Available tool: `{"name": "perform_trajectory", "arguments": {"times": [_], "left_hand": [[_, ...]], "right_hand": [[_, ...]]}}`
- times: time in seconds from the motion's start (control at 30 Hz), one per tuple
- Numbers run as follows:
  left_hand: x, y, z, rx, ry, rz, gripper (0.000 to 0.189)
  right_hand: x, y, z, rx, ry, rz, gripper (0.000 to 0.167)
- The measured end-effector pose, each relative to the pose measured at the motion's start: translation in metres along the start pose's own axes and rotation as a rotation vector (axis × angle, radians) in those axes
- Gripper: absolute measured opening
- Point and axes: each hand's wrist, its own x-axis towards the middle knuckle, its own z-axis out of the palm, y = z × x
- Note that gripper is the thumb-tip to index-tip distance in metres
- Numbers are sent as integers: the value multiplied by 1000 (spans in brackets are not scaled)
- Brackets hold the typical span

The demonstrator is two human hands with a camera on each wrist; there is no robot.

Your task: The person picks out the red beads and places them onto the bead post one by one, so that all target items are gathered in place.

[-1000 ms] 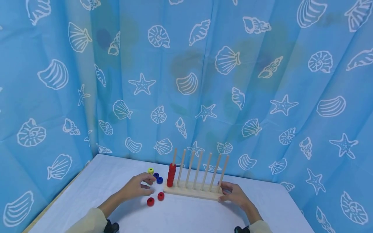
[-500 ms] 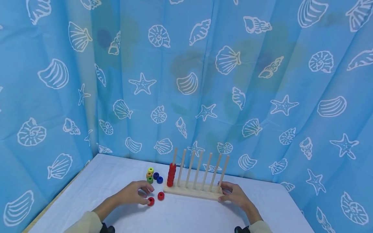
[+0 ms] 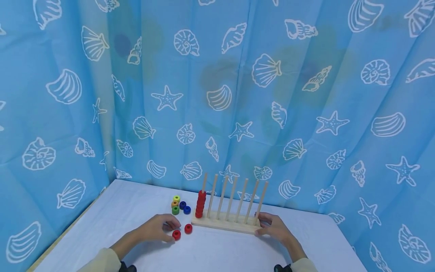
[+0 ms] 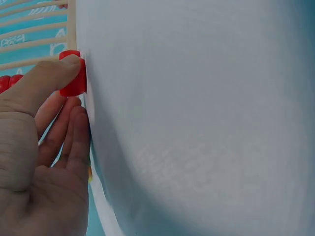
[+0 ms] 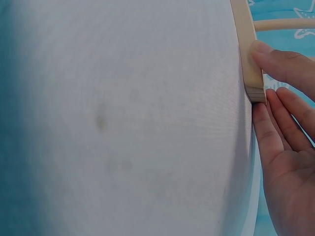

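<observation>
A wooden peg stand [image 3: 225, 224] with several upright pegs stands on the table; its leftmost peg carries a stack of red beads [image 3: 200, 204]. My right hand [image 3: 274, 227] holds the right end of the base, thumb on the wood [image 5: 249, 59] and fingers at the end face. At the left, my left hand [image 3: 157, 227] is low over the table, its thumb tip at a loose red bead [image 3: 176, 235] and the other fingers loosely bent beyond it. The left wrist view has the thumb overlapping the red bead [image 4: 74, 86]. Another red bead [image 3: 188, 228] lies right of it.
Behind the left hand lie a yellow bead [image 3: 176, 198], an orange bead [image 3: 175, 204], a green bead [image 3: 175, 210] and two blue beads [image 3: 187, 209]. A white cloth covers the table [image 3: 217, 253]. A blue shell-print curtain [image 3: 204, 113] hangs behind and at both sides.
My left hand has come down toward the table's front, from beside the blue beads to the red bead, uncovering the orange and green beads. The right hand stays on the stand.
</observation>
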Motion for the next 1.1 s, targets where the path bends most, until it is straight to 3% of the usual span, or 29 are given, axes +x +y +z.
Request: {"name": "perform_trajectory", "arguments": {"times": [0.57,0.83,1.1], "left_hand": [[1,2,3,63,-5,15,34],[1,-1,3,42,4,36,28],[-1,-2,-1,2,49,16,31]], "right_hand": [[2,3,-1,1,-1,2,77],[4,5,0,3,-10,-11,76],[5,5,0,6,-5,-2,75]]}}
